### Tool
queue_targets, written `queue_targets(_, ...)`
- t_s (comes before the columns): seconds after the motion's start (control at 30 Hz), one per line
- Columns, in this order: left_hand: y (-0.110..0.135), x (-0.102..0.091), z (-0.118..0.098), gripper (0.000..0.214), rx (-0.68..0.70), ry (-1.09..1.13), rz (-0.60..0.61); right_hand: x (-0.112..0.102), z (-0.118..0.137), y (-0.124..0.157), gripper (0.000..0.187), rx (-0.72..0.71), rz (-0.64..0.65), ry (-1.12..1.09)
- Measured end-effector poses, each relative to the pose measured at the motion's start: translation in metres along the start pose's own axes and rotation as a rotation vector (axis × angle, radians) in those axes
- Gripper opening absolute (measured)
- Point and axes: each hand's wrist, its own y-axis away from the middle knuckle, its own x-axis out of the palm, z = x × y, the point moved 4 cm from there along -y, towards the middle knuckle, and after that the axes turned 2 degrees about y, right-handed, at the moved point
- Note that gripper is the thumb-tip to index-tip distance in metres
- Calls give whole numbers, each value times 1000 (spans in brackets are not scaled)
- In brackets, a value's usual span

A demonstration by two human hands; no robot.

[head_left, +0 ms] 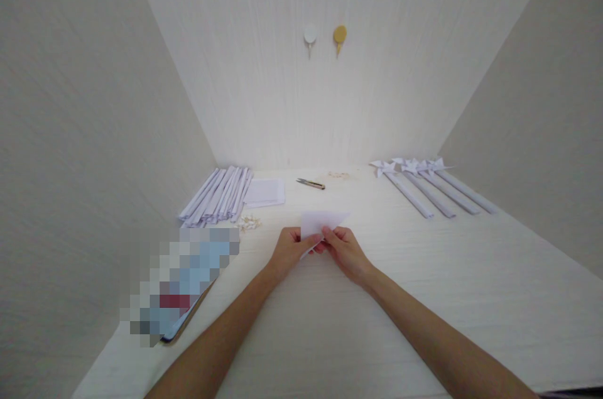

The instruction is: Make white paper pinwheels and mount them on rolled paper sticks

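Observation:
A small sheet of white paper (316,220) is held above the middle of the table, with one corner folded over toward the right. My left hand (289,249) pinches its lower left part, thumb on top. My right hand (346,251) grips the lower right part, its thumb pressing close to the other thumb. Fingers under the sheet are mostly hidden. Beyond the hands lies a pair of small thread snips (311,184). A short stack of white paper squares (264,191) rests to the left of the snips.
Rolled paper sticks (219,195) are piled at the back left. Small pale bits (249,222) lie near them. A blurred-out flat object (193,286) is at the left. Several paper pinwheels (409,188) on sticks lie back right. Two hooks (309,36) are on the back wall.

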Motion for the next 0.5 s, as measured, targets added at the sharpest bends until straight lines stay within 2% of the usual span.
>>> queue_targets(0.1, 0, 2, 0, 26, -13, 3, 5, 1, -3, 0, 38, 9, 25, -32)
queue_targets(0.27, 1, 4, 2, 25, -15, 47, 23, 0, -3, -1, 37, 50, -6, -218)
queue_targets(0.5, -1, 4, 10, 25, -43, 37, 32, -16, 6, -6, 29, 58, -206, -359)
